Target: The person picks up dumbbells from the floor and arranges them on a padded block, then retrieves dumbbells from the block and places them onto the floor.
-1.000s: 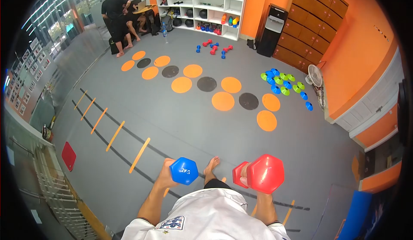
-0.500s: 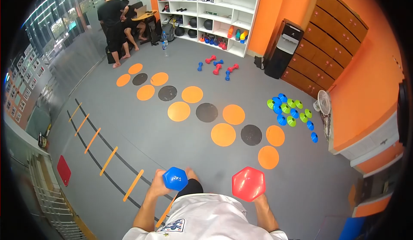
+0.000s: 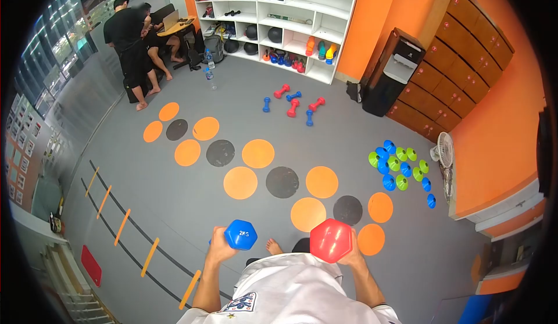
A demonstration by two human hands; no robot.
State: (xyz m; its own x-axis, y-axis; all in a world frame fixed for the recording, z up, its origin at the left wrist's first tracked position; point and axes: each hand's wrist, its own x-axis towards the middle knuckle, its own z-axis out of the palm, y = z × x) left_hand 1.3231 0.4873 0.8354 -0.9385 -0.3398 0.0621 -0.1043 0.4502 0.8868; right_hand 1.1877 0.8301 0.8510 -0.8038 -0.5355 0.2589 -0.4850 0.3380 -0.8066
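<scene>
In the head view, my left hand [image 3: 220,245] is wrapped round a blue dumbbell [image 3: 241,234] whose end is marked 2KG. To the right, my right hand [image 3: 352,253] grips a red dumbbell [image 3: 331,241]; its near end hides most of the fingers. Both dumbbells are held up in front of my white shirt [image 3: 285,292], apart from each other. One bare foot [image 3: 273,246] shows on the floor between them.
Orange and black floor discs [image 3: 282,182] run across the grey floor. An agility ladder [image 3: 121,226] lies at left, disc cones [image 3: 401,167] at right. Several dumbbells [image 3: 293,108] lie near the white shelf [image 3: 296,27]. Two people [image 3: 129,45] are by a small table.
The blue dumbbell has risen slightly, and the red one has shifted a little up and left. The view has tilted, so the floor markings sit lower.
</scene>
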